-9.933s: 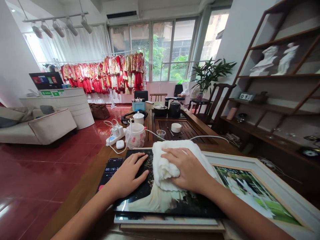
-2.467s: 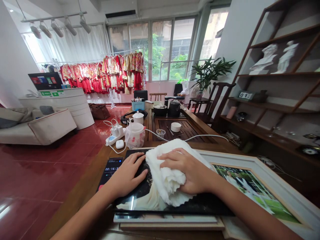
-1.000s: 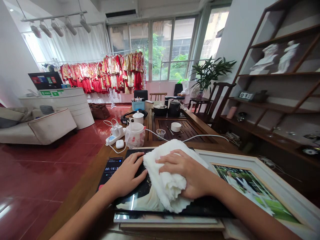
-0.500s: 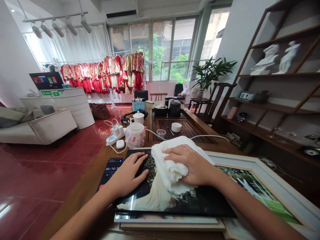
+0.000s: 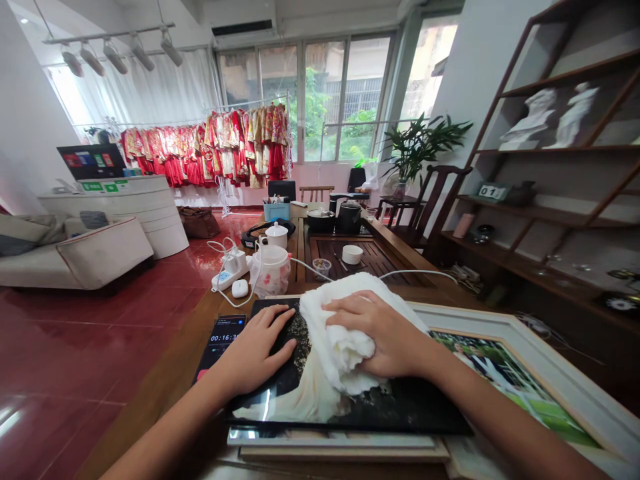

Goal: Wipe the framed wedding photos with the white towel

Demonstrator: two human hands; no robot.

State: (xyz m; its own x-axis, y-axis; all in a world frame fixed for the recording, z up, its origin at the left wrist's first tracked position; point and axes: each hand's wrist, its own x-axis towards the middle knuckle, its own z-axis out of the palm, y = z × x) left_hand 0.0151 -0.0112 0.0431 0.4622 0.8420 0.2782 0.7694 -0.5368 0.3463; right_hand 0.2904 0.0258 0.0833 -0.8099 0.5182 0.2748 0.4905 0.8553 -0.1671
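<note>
A glossy dark photo panel [image 5: 420, 410] lies flat before me, printed with what looks like a pale gown. My left hand [image 5: 263, 347] rests on its left part, fingers spread and holding nothing. On the panel's right half, my right hand [image 5: 380, 333] grips a bunched white towel [image 5: 320, 313] and presses it to the surface. The towel covers the upper middle of the picture. Beneath the panel are other frames [image 5: 340, 453], stacked. A framed photo [image 5: 515, 380] with a wide white border lies to the right, partly under my right forearm.
Left of the panel is a phone [image 5: 220, 340] showing a timer. Behind it stand a power strip [image 5: 231, 270], a plastic-wrapped container [image 5: 271, 270], a lidded white cup [image 5: 277, 233] and a small white bowl [image 5: 352, 254] on a tea tray [image 5: 325, 250]. A white cable crosses the table.
Hardly anything differs. The right hand and towel have shifted very slightly; the left hand stays in place on the panel.
</note>
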